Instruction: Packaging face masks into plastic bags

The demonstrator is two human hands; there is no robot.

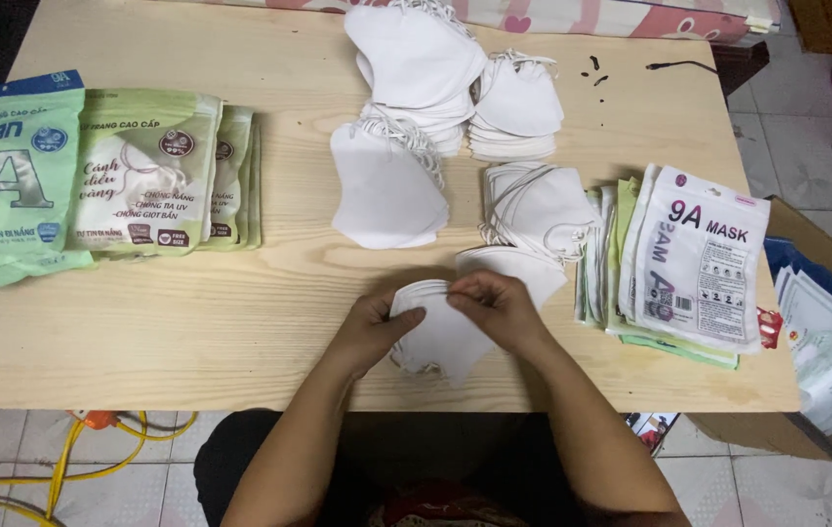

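Left grip: your left hand (369, 327) is closed, thumb and fingers pinching the left edge of a small stack of white face masks (440, 337).
Right grip: your right hand (502, 307) is closed too, fingertips nipping the same stack at its upper rim, just beside the left thumb.
Held stack: it rests on the near edge of the bench (191, 322), straight in front of you, with an ear loop trailing beneath it.
Risk: the layers look only loosely aligned; a slackened pinch would probably let them fan apart or slide off the near edge, and the trailing loop could snag.
Loose masks: several white piles (435, 107) lie beyond your hands at mid-bench, one (533, 205) just past your right hand.
Left packages: a large teal pouch (11, 181) lies at the far left, beside overlapping pale green flat packs (147, 171) with a mask picture.
Right packages: white pouches with pink trim (694, 259) top a fanned pile of flat packs.
Carton: a cardboard box (826, 293) holding more pouches stands off the right end.
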